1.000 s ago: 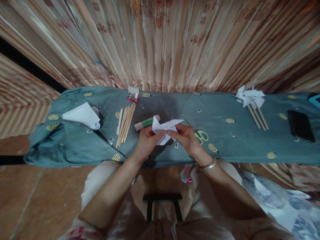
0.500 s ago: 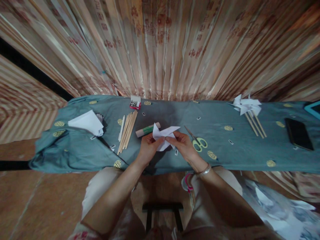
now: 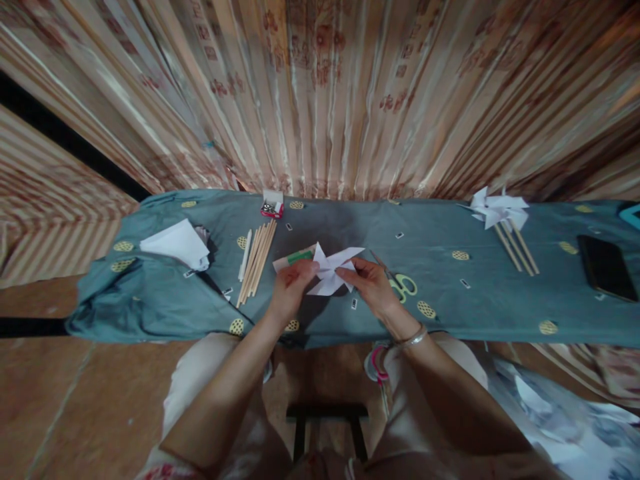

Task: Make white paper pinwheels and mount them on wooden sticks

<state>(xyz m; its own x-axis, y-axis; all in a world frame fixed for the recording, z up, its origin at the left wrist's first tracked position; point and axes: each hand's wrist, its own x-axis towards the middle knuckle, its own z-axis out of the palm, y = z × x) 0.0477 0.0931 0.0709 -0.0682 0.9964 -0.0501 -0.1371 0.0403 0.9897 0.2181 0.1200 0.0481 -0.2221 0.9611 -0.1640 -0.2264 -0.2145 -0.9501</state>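
Observation:
A white paper pinwheel (image 3: pixel 330 270) is held above the table, its folded blades spread around the centre. My left hand (image 3: pixel 293 287) pinches its left side between thumb and fingers. On the other side, my right hand (image 3: pixel 373 285) grips the paper, with the thumb near the middle. Behind my left hand lies a glue stick (image 3: pixel 300 257) with a green band, partly covered by the hand and paper. Scissors (image 3: pixel 404 287) with pale green handles rest just right of my right hand.
Wooden sticks (image 3: pixel 257 260) and a white pencil-like stick (image 3: pixel 245 255) lie left, below a small red box of metal pins (image 3: pixel 272 205). Folded white paper (image 3: pixel 177 243) sits far left. Finished pinwheels on sticks (image 3: pixel 501 212) and a black phone (image 3: pixel 606 267) are at right on the green cloth (image 3: pixel 435 220).
My left hand has shifted left from the pinwheel's centre to its edge. The blades now show more openly, and my right thumb stays near the middle. The view has shifted slightly.

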